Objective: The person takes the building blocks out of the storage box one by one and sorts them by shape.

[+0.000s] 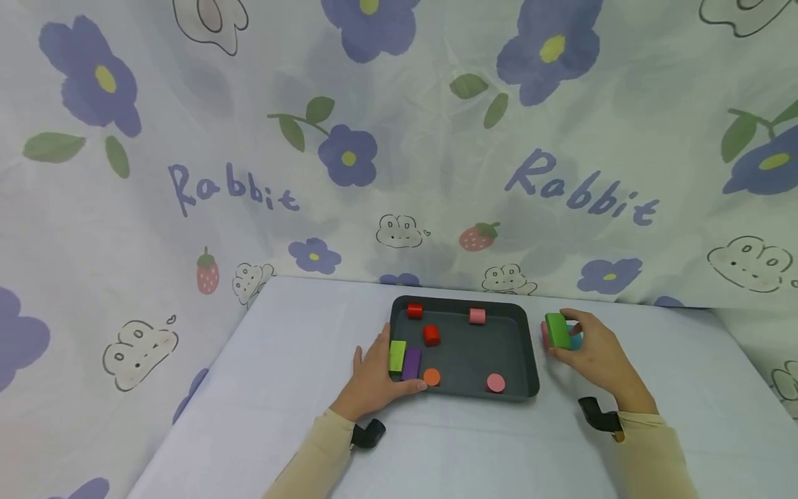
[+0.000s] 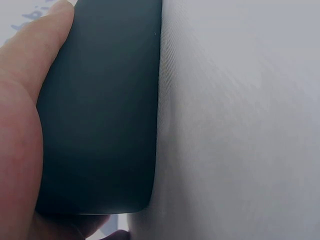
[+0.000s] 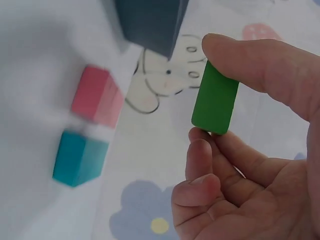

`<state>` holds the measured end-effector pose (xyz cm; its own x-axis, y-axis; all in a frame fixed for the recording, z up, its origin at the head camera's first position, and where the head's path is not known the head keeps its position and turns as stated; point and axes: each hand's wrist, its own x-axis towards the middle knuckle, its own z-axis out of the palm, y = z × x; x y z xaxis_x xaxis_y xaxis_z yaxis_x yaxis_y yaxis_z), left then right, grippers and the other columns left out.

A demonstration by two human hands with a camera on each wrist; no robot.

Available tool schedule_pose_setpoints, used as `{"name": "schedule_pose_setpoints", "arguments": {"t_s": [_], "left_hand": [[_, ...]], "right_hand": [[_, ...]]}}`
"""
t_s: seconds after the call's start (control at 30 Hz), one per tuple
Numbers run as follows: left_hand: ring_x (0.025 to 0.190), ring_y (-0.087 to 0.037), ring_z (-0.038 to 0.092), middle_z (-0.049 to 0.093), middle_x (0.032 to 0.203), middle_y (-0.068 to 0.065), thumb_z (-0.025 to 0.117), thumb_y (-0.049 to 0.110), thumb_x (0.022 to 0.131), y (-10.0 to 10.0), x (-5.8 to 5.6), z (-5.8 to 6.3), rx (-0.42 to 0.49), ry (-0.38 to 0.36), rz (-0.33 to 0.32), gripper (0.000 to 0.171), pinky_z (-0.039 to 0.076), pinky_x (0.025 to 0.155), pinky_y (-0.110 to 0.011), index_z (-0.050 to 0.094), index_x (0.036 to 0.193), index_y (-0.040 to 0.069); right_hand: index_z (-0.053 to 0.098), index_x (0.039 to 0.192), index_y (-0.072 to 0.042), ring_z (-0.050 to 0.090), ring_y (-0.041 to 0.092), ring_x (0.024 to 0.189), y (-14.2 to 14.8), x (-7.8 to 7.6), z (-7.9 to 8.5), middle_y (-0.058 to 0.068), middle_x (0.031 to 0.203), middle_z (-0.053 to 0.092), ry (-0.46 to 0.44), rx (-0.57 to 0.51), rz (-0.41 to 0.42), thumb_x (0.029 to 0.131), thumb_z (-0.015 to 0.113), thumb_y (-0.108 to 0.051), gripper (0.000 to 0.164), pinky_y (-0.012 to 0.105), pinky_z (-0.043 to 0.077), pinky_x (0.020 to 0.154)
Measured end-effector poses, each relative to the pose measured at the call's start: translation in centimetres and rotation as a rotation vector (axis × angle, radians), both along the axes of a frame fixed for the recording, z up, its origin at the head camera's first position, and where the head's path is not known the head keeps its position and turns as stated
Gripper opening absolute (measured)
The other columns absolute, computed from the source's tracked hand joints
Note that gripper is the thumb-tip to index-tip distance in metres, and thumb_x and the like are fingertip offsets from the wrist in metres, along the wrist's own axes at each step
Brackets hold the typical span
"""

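Note:
In the head view my left hand (image 1: pixel 373 382) rests at the near left corner of a dark grey tray (image 1: pixel 528 346), its fingers along the left side and its thumb along the front edge. The left wrist view shows the thumb against the tray's outer wall (image 2: pixel 102 115). My right hand (image 1: pixel 595 352) pinches a green block (image 1: pixel 557 331) between thumb and fingertips, just right of the tray. In the right wrist view the green block (image 3: pixel 216 99) is held by its two ends. Beside it on the table are a pink block (image 3: pixel 95 95) and a blue block (image 3: pixel 77 159).
Inside the tray lie a lime block (image 1: pixel 397 356) and a purple block (image 1: pixel 411 364) at the left. An orange round piece (image 1: pixel 431 376), a pink round piece (image 1: pixel 495 382), red pieces (image 1: pixel 431 335) and a pink cylinder (image 1: pixel 476 316) are spread around them. A printed curtain (image 1: pixel 436 173) hangs behind the table.

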<state>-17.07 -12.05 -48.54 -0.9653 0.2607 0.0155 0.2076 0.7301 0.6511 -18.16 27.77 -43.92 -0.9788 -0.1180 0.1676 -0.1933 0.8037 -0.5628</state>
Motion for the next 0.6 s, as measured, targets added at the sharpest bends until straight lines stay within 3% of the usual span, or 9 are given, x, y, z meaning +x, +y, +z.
{"name": "schedule_pose_setpoints", "arguments": {"t_s": [0.3,0.6], "left_hand": [[0.15,-0.033,0.026,0.022,0.165,-0.015,0.079,0.066,0.074,-0.2,0.0,-0.1,-0.01,-0.013,0.003,0.131,-0.003,0.117,-0.067,0.004,0.161,0.004],[0.15,-0.034,0.025,0.024,0.164,-0.017,0.077,0.068,0.075,0.0,-0.1,-0.1,-0.011,-0.015,0.009,0.13,-0.003,0.117,-0.066,0.005,0.161,0.003]], "right_hand": [[0.048,0.136,0.013,0.057,0.04,0.1,2.0,-0.3,-0.4,0.03,0.125,0.056,0.018,0.052,0.012,0.078,0.083,-0.013,0.073,0.047,0.049,0.075],[0.043,0.137,0.016,0.055,0.044,0.103,3.6,-0.5,-0.4,0.035,0.129,0.051,-0.042,0.072,0.001,0.078,0.083,-0.014,0.078,0.057,0.05,0.08]]}}
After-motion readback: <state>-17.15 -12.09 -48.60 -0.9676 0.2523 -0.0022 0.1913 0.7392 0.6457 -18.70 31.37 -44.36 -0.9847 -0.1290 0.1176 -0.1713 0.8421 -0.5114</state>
